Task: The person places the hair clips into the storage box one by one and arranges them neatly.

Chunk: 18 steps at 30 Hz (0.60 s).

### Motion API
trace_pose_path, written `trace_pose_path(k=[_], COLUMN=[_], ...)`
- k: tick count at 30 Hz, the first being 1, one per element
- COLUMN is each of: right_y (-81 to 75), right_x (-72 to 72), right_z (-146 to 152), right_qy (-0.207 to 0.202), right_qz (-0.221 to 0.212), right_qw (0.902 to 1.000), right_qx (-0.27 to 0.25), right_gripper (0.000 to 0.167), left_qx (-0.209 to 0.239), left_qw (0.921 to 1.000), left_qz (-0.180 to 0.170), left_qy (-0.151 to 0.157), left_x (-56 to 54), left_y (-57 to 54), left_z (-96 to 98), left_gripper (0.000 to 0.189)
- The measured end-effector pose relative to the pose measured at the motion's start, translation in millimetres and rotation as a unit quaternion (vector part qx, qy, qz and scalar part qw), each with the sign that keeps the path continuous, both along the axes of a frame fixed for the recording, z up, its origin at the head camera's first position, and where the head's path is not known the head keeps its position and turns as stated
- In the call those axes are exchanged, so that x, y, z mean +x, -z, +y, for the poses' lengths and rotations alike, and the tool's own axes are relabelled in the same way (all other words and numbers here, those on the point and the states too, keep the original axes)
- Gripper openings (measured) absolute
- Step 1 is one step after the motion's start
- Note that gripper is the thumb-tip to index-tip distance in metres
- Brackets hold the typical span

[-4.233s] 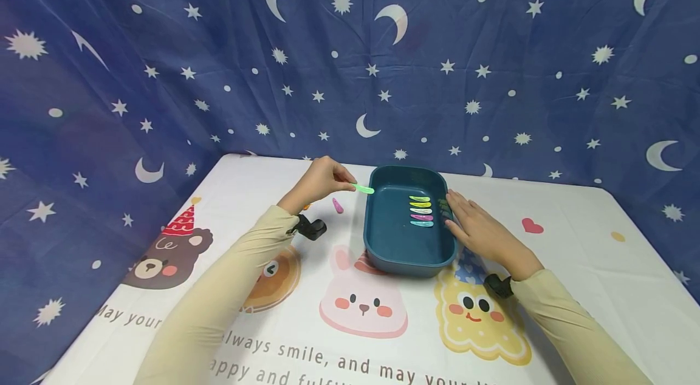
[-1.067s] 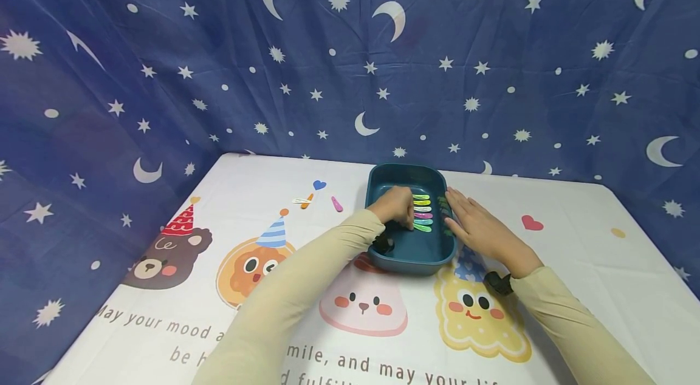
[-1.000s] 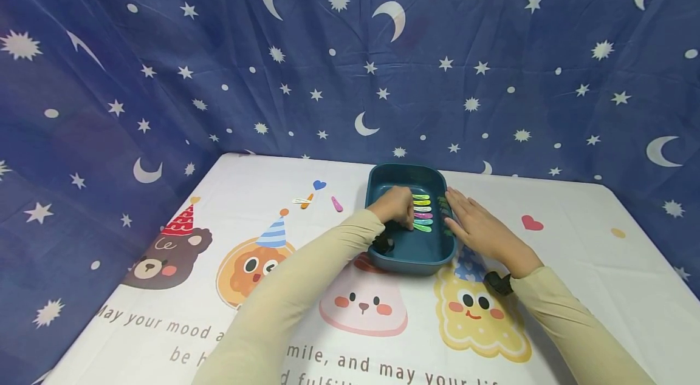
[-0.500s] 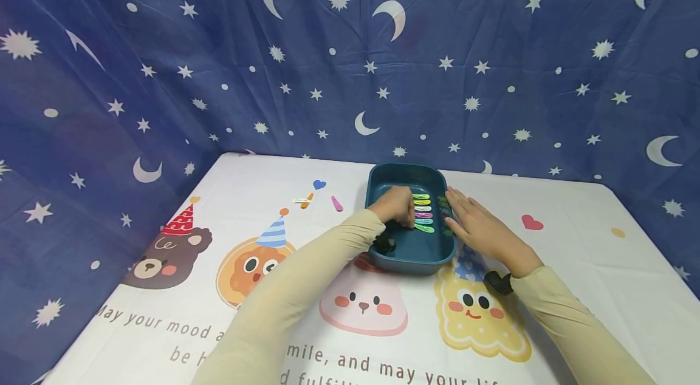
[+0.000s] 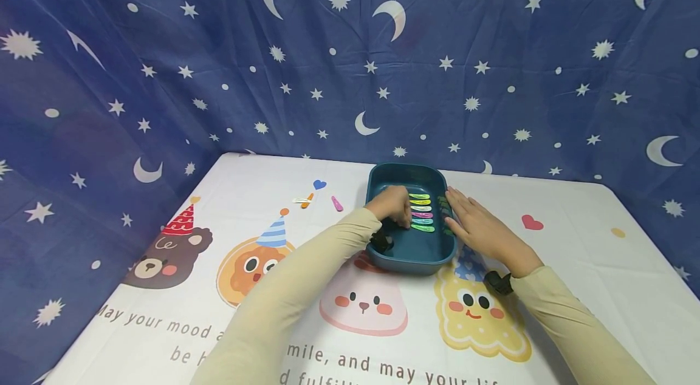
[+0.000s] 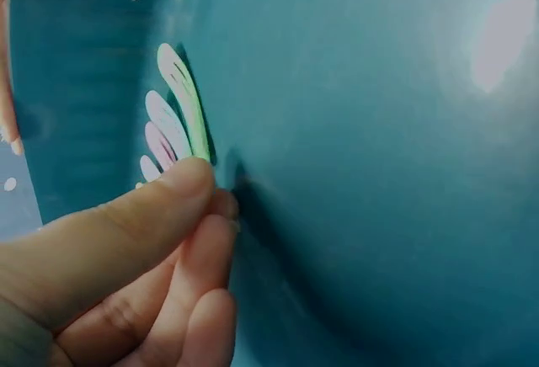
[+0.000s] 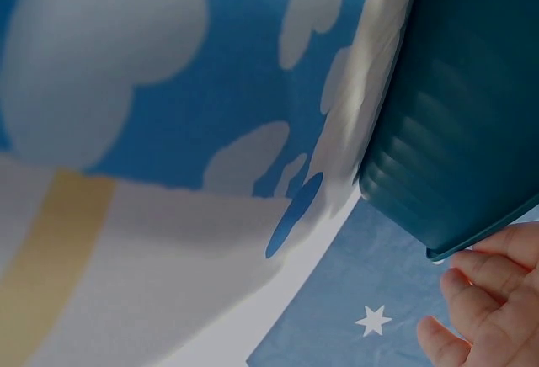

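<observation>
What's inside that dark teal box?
Six colourful hair clips lying in a row, with the left hand beside them. Anything beneath that hand is covered, so I can't say.

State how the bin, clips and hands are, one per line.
Bin: upright, uncovered.
Clip row: six, side by side, in bin.
Orange clip: lying outside bin.
Loose white clip: overlapping the orange one.
Loose pink clip: lying apart from both.
Left hand: inside bin, fingers curled.
Right hand: touching bin's rim.

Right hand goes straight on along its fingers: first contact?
Likely the teal bin, on its near side; the right hand already seems to touch the rim, though depth is unclear.
</observation>
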State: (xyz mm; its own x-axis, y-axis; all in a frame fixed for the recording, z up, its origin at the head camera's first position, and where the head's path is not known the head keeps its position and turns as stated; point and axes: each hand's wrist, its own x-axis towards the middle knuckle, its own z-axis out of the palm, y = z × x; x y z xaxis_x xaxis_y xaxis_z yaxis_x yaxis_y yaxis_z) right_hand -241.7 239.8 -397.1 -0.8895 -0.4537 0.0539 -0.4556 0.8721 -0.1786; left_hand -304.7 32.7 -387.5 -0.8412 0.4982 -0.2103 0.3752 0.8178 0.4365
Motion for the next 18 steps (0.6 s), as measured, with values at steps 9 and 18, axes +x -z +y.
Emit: trace_pose_path(k=[9, 18], right_y=[-0.1, 0.0], right_x=[-0.7, -0.1], right_z=[-0.7, -0.4], right_qy=[-0.001, 0.0], right_qz=[0.002, 0.0], right_qw=[1.0, 1.0], right_qx=[0.005, 0.004], right_gripper=[0.066, 0.067], left_qx=[-0.001, 0.021], left_qw=[0.9995, 0.9964], left_qz=[-0.023, -0.054], left_qy=[0.023, 0.062], left_x=[-3.6, -6.2], left_y=[-8.0, -21.7], left_z=[-9.4, -21.5], left_gripper=[0.005, 0.011])
